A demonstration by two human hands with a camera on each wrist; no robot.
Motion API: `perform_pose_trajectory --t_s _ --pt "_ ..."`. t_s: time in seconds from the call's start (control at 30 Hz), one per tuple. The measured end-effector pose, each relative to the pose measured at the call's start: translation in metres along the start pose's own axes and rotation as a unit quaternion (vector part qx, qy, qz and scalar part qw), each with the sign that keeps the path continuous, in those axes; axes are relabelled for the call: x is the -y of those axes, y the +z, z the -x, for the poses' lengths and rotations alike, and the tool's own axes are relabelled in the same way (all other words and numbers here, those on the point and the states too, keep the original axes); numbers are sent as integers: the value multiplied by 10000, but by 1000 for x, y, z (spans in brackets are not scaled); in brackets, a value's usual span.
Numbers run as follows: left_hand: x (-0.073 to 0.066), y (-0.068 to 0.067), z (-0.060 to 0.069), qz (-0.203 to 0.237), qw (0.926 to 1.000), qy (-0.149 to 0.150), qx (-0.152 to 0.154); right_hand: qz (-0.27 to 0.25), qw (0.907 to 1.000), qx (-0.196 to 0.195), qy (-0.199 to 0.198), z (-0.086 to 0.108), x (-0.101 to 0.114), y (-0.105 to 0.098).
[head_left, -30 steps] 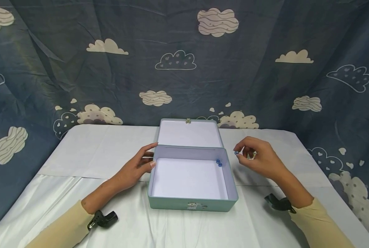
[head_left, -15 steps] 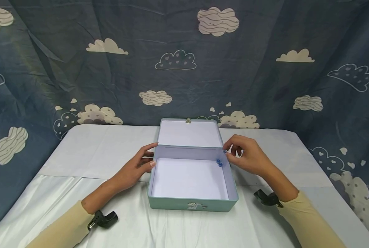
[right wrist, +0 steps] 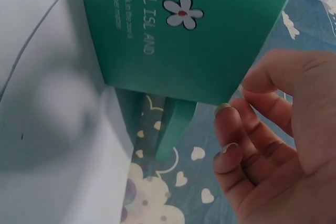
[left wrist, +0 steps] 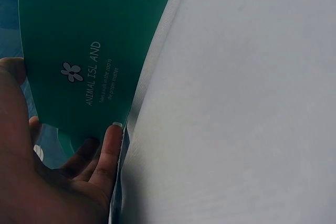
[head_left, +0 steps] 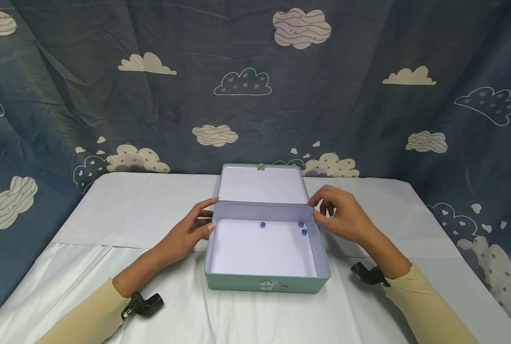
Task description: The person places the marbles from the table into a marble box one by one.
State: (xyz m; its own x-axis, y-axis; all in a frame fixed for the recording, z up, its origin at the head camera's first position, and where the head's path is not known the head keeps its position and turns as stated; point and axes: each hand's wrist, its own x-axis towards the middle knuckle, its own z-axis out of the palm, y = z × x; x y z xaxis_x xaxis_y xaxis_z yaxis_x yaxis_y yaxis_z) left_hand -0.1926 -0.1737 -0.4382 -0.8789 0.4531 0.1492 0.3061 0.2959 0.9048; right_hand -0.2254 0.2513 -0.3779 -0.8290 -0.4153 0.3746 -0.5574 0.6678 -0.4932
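A green tin box [head_left: 264, 283] with a white inside stands in front of me, its lid [head_left: 261, 184] folded back. Three small blue beads lie on its floor: one bead [head_left: 262, 224] near the back wall's middle, another bead [head_left: 301, 224] and a third bead [head_left: 304, 232] towards the back right corner. My left hand [head_left: 194, 227] rests against the box's left side, thumb at the rim and forefinger at the back corner. At the back right corner is my right hand [head_left: 339, 212], its fingers loosely bent; the right wrist view shows nothing between them.
White cloth [head_left: 161, 296] covers the table under the box. Behind it hangs a dark blue curtain [head_left: 247, 38] with a cloud pattern. A black camera [head_left: 145, 304] is strapped at the left wrist and another camera [head_left: 369, 274] at the right.
My right hand has moved left to the box's back right corner and let go of a blue bead. That bead now lies inside, near the back wall's middle. My left hand stays put.
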Motion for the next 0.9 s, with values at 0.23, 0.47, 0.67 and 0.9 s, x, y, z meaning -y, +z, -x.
perform_pose_trajectory --t_s 0.23,0.47,0.67,0.9 --pt "-1 1 0 -23 10000 21 13 238 9993 -247 164 2 -10 -7" --pt "0 1 0 -46 10000 24 -2 362 9981 -398 302 4 -27 -14" --pt "0 1 0 -10 10000 78 -1 455 9958 -401 683 7 -41 -22" --pt "2 1 0 -6 10000 80 -14 526 9915 -295 1151 10 -60 -27"
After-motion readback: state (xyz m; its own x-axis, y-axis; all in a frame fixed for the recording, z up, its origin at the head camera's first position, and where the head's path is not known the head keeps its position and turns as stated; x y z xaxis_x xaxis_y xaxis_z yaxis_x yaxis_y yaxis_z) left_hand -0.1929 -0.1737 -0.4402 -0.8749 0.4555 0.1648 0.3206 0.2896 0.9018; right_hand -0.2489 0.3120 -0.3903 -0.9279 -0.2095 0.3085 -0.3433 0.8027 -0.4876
